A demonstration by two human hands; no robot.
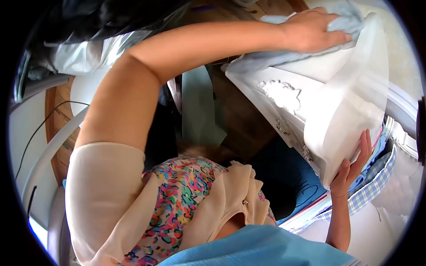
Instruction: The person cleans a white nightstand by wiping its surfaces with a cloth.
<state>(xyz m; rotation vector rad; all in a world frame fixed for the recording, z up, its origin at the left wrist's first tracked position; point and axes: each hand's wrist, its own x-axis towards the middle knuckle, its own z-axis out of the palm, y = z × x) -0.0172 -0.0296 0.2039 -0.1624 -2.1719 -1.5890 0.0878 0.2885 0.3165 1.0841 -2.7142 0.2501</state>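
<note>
My left hand point(310, 30) reaches across to the upper right, its fingers closed on a pale blue-grey cloth point(348, 20). The cloth lies against the top of a white cabinet point(306, 68), and part of it trails along the cabinet's edge. A carved flower ornament point(282, 94) and metal drawer handles point(282, 127) show on the cabinet's front. At the right, a translucent white sheet point(339, 115), seemingly plastic, curves up off the cabinet top. My right hand point(353, 166) grips its near edge, thumb on one side and fingers along the other.
Folded fabrics, among them a blue checked piece point(372, 190), are stacked right of the cabinet. Below it is a dark blue item point(288, 173). Clear plastic wrapping point(82, 57) and black material are at the upper left. A black cable point(40, 128) hangs left. Wooden floor point(237, 115) shows between.
</note>
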